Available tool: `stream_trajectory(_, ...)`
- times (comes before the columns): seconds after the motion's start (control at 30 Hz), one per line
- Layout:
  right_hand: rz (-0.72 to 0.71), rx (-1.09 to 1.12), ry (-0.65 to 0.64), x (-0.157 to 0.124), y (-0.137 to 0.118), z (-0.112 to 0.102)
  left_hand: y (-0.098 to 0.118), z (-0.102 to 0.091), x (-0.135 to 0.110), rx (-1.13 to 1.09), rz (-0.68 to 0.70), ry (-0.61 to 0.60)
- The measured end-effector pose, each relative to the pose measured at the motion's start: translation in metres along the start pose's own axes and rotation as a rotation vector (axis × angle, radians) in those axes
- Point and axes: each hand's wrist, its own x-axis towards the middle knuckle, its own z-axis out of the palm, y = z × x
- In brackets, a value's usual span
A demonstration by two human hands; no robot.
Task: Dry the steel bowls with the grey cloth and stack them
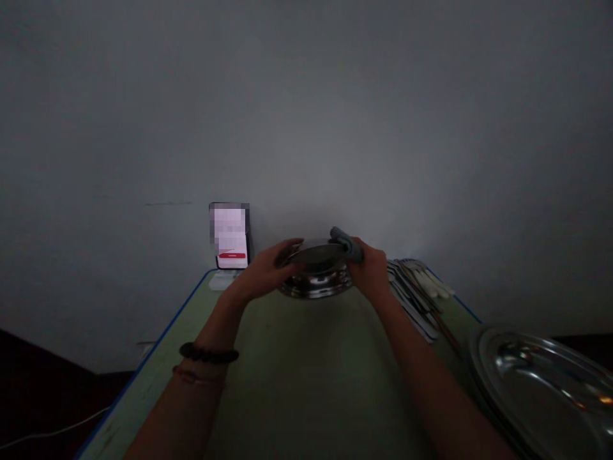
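Observation:
At the far end of the green table [297, 383], my left hand [268, 268] grips the left rim of a steel plate [316, 254]. That plate rests on top of a stack of steel plates [317, 284]. My right hand [368, 268] is closed on a grey cloth [345, 243] and presses it against the right rim of the top plate. Both arms reach forward over the table. A dark bead bracelet [208, 353] circles my left wrist.
A phone [230, 235] with a lit screen stands propped against the wall at the back left. Cutlery and chopsticks [416, 291] lie in a row on the right. Large steel trays [541, 390] are stacked at the near right corner.

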Motion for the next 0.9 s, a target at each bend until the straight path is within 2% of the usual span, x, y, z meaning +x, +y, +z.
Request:
stream_trajectory(0.1, -0.226, -0.038, -0.159, 0.007, -0.023, -0.006, 0.018, 0.001, 0.0, 0.041, 0.061, -0.005)
stream_trajectory(0.2, -0.274, -0.044, -0.197, 0.006, -0.037, -0.004, 0.024, 0.003, 0.0, 0.064, 0.078, -0.044)
stream_trajectory(0.37, -0.134, 0.041, -0.047, 0.0, -0.029, 0.007, 0.007, 0.006, 0.001, -0.039, 0.072, 0.082)
stream_trajectory(0.53, 0.177, 0.188, 0.115, -0.018, 0.008, 0.027, -0.01, 0.014, 0.0, -0.158, 0.06, 0.198)
stream_trajectory(0.67, 0.277, 0.195, 0.128, -0.037, 0.032, 0.04, -0.016, 0.028, -0.001, -0.209, 0.045, 0.234)
stream_trajectory(0.77, 0.31, 0.188, 0.117, -0.045, 0.038, 0.045, -0.025, 0.036, 0.0, -0.254, 0.018, 0.266)
stream_trajectory(0.9, 0.312, 0.159, 0.109, -0.041, 0.035, 0.043, -0.038, 0.031, 0.0, -0.296, -0.04, 0.26)
